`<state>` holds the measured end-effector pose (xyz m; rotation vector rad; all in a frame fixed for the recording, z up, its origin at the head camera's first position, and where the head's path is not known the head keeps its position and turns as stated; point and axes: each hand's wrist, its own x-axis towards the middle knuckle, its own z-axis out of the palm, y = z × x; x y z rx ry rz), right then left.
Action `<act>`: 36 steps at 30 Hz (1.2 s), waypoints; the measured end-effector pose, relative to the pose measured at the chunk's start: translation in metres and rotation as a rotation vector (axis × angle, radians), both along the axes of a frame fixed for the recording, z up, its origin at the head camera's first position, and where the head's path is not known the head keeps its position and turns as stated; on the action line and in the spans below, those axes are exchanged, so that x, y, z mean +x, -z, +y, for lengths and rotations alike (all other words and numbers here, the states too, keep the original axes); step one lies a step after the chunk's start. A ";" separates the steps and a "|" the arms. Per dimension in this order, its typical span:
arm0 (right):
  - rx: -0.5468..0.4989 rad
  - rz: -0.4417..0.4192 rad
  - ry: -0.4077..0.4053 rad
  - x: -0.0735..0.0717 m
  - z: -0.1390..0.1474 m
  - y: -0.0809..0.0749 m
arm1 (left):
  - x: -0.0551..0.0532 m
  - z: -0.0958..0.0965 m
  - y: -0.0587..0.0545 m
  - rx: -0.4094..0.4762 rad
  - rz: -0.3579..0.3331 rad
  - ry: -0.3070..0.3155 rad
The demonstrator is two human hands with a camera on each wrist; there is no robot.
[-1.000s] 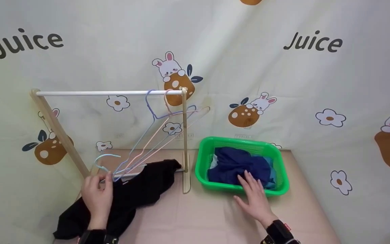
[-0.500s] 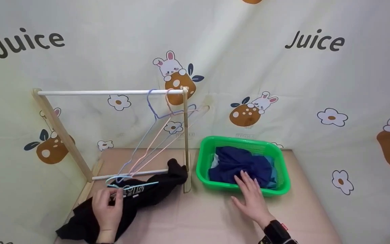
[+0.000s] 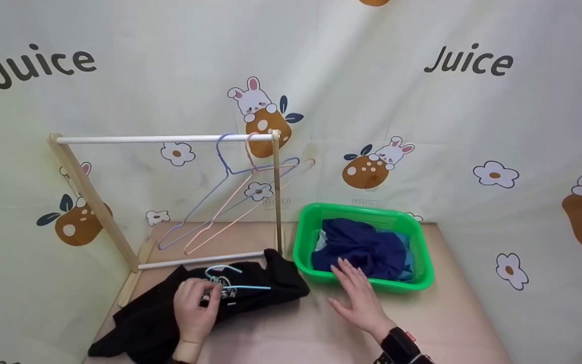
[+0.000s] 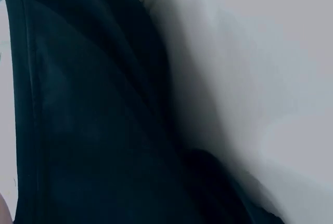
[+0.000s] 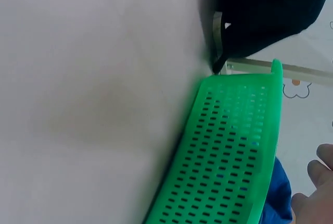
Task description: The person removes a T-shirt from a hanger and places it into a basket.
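Note:
My left hand (image 3: 195, 308) pinches a light blue clothes hanger (image 3: 250, 287) near the base of its hook. Spread around and below the hanger is a black shirt (image 3: 283, 283) with a pale print. Close up, the shirt (image 4: 99, 109) fills much of the left wrist view. My right hand (image 3: 359, 301) hovers at the front rim of a green basket (image 3: 417, 286), fingers loosely extended and holding nothing. Dark blue cloth (image 3: 359, 245) lies in the basket over lighter blue pieces. In the right wrist view, the fingers (image 5: 318, 174) appear beside the basket's perforated side (image 5: 223, 151).
Behind the shirt stands a wooden rack with a white top bar (image 3: 139, 139). A purple hanger (image 3: 200, 197) and a pink hanger (image 3: 228, 202) hang near its right end. The rack's right post (image 3: 277, 202) stands between them and the basket. A printed curtain (image 3: 372, 91) backs the table.
My left hand has moved right and toward me, bringing the hanger and black shirt along. The purple and pink hangers have swung away from the shirt. My right hand has shifted slightly left.

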<state>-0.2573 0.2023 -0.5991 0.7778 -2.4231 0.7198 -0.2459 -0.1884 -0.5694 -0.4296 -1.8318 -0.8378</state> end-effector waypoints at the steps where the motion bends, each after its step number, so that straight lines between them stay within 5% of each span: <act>1: 0.004 -0.007 -0.005 0.001 -0.002 0.000 | -0.001 0.005 -0.001 -0.006 -0.005 0.007; 20: -0.041 -0.142 -0.166 0.011 -0.015 0.009 | -0.008 0.062 -0.010 -0.019 0.015 0.175; 28: -0.079 -0.002 -0.170 0.012 -0.003 0.011 | -0.008 0.072 -0.016 -0.091 -0.113 0.237; 36: -0.109 -0.082 -0.168 0.012 0.007 -0.006 | -0.011 0.077 -0.024 -0.076 -0.142 0.329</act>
